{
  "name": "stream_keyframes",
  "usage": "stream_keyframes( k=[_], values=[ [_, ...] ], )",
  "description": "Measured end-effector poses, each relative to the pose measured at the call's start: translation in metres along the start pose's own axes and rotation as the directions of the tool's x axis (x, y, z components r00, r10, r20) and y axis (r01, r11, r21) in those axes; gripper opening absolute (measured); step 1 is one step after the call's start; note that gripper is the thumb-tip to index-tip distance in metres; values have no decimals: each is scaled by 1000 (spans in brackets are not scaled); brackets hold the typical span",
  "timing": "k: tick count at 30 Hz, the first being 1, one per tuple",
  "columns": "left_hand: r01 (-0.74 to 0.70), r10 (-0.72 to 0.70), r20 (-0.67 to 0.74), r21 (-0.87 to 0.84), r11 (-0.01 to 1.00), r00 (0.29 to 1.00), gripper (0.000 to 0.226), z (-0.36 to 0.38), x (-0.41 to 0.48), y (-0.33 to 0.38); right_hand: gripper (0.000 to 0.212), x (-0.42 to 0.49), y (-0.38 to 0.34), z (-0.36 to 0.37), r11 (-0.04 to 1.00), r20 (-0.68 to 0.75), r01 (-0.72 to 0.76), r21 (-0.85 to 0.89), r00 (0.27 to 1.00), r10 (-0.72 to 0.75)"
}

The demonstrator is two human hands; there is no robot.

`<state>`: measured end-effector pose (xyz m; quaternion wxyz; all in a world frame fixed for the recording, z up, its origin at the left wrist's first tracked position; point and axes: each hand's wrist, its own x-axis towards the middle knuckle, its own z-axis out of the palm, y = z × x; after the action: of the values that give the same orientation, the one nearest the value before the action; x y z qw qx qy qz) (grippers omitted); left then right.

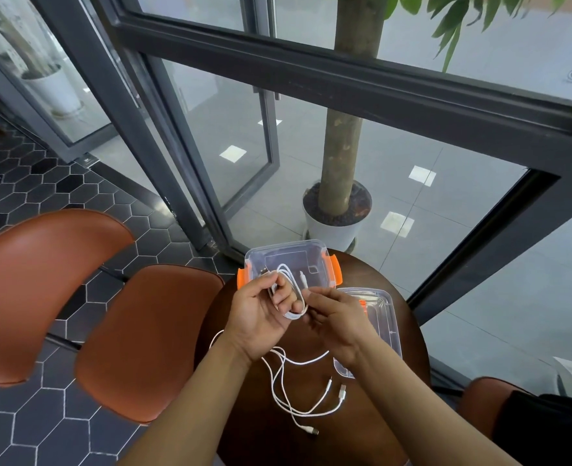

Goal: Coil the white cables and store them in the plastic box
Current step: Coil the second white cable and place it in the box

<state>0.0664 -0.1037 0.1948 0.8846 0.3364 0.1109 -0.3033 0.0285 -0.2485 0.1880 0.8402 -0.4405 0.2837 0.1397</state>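
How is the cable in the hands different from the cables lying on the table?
The held cable is wound into small loops; the table cables sprawl in long wavy lines. The held cable is lifted, gripped by the left hand and right hand; the table cables lie flat on the table, untouched. All are thin and white.

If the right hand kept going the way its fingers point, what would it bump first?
Most likely the coiled white cable held by the left hand; the right hand points its fingertips at it and already seems to touch it. The plastic box lies beyond, though depth is unclear.
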Motion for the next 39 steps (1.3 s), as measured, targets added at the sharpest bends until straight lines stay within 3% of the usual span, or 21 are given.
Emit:
stream_keyframes(
  k=[4, 7, 9, 11, 14, 18, 20, 24, 28, 31, 34, 37, 39],
  values=[
    [14, 32, -139, 322, 947, 990, 27, -1, 3, 0, 6, -1, 5, -5, 996, -52, 82, -34, 995, -84],
    [55, 148, -230, 693, 718, 962, 34, -5, 3, -4, 5, -2, 6, -9, 983, -100, 167, -76, 980, -174],
    [141, 109, -263, 771, 622, 959, 31, -6, -2, -5, 7, -1, 5, -13, 957, -131, 224, -183, 960, -249],
    [151, 69, -242, 778, 609, 968, 28, -3, -6, -4, 12, -2, 3, -16, 942, -132, 243, -234, 951, -278],
    [108, 118, -231, 772, 626, 966, 29, 2, -7, -2, 13, -4, 2, -21, 939, -130, 233, -253, 954, -272],
    [38, 225, -252, 741, 671, 941, 31, 5, -7, -4, 2, -4, 1, -23, 835, -220, 273, -478, 883, -414],
    [-19, 269, -215, 747, 664, 939, 32, 11, -9, -8, 2, -1, 0, -26, 872, -258, 242, -424, 891, -373],
    [-72, 263, -115, 789, 610, 958, 33, 21, -12, -19, 8, 1, -4, -33, 885, -54, 166, -434, 976, -209],
    [18, 139, -147, 747, 664, 979, 33, 19, -11, -12, 11, -1, -9, -40, 888, 188, 247, -389, 964, -186],
    [116, 76, -222, 739, 663, 972, 30, 16, -10, -9, 15, -2, -10, -40, 944, 242, 192, -267, 962, -127],
    [149, 104, -261, 785, 601, 960, 28, 14, -7, -7, 21, -5, -9, -34, 962, 207, 155, -224, 972, -109],
    [152, 158, -274, 834, 530, 949, 26, 12, -8, -4, 21, -13, -9, -25, 935, 156, 225, -275, 970, -188],
    [154, 175, -272, 856, 494, 946, 28, 12, -8, -4, 22, -18, -9, -21, 840, 196, 349, -415, 936, -292]
  ],
)
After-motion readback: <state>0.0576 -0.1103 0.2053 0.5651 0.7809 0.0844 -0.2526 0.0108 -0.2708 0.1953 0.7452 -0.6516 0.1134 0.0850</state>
